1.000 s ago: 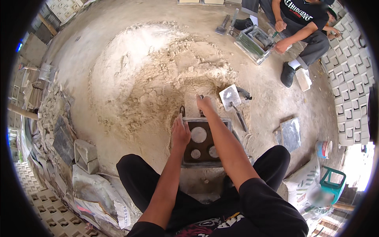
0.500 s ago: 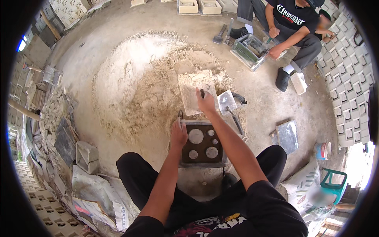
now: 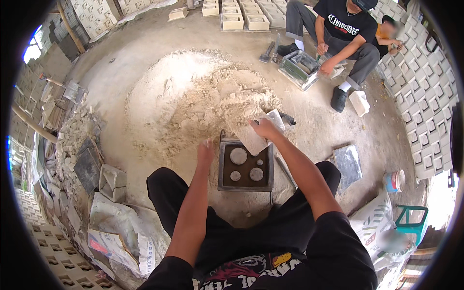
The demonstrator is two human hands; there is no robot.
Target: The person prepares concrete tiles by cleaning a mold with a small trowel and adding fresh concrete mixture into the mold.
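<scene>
My right hand [image 3: 265, 128] grips the handle of a flat, dusty hand float [image 3: 252, 141]. The float is tilted, and its near corner hangs over the top right part of a square metal mould [image 3: 221, 169]. Inside the mould, several round pale discs [image 3: 238, 156] of differing sizes stand out from a dark bed. My left hand [image 3: 205, 150] is just left of the mould and apart from it, fingers drawn together; anything in them is hidden. A metal trowel blade [image 3: 275, 119] lies behind my right hand, partly covered.
A broad heap of pale powder [image 3: 179, 92] spreads beyond the mould. At the upper right a person works over another metal mould [image 3: 299, 70]. A dark plate [image 3: 347, 164] and a bucket [image 3: 394, 181] lie to the right. Rubble [image 3: 77, 140] and sacks [image 3: 113, 220] line the left.
My right hand has drawn the float nearer and turned it, bringing its corner over the mould. My left hand has left the mould's edge and moved left. The view has shifted slightly.
</scene>
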